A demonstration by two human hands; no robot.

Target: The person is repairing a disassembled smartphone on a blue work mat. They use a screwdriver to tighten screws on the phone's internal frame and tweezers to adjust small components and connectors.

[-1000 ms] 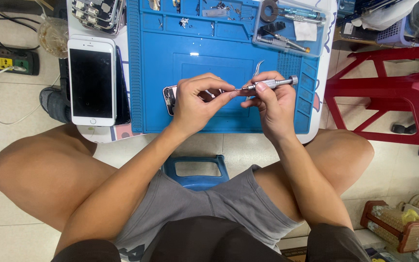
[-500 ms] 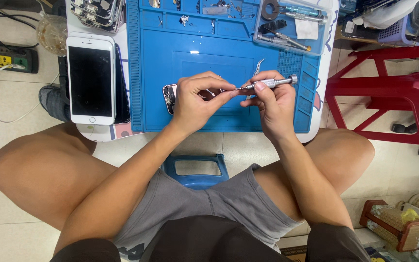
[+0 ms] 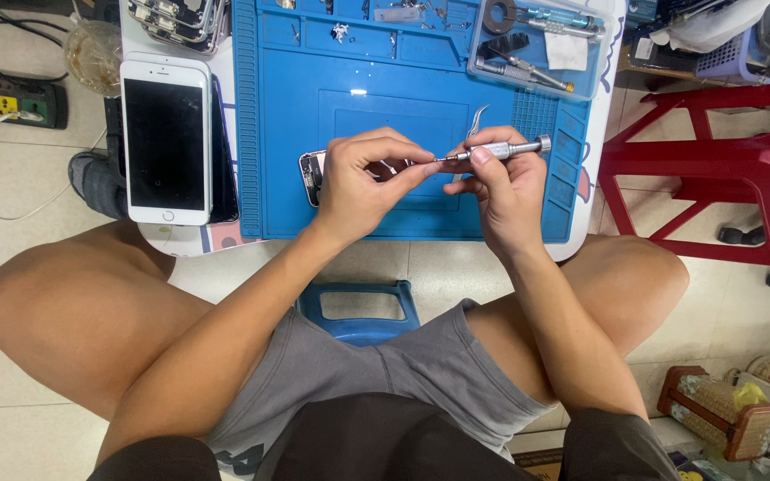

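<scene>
Around our hands we see a busy low table (image 3: 594,209) covered by a blue rubbery repair mat (image 3: 385,80) with moulded ridges and shallow compartments along its far edge. At ten o'clock from our hands a white smartphone (image 3: 167,141) lies face up with a dark glossy screen, partly over a darker slab beneath it; beyond it a clear glass (image 3: 93,52) stands near a power strip (image 3: 11,98) on the tiled floor. At one o'clock a clear plastic tray (image 3: 532,49) holds slim metal tools and a folded white cloth. A red plastic stool (image 3: 715,169) stands at three o'clock, well apart from the mat. A curved pair of steel tweezers (image 3: 474,120) lies on the mat just past our knuckles, and our own fingers hide most of the work. Our left hand (image 3: 363,183) curls over a small opened phone (image 3: 314,174) that rests on the mat near its middle, only its left end and bare metal innards showing; that grip is closed on the phone. Our right hand (image 3: 501,191) pinches a slender silvery screwdriver (image 3: 496,150), knurled and cylindrical, held nearly level with its thin tip pointing at nine o'clock, meeting the left fingertips over the phone. A blue seat (image 3: 358,307) shows between our bare knees.
</scene>
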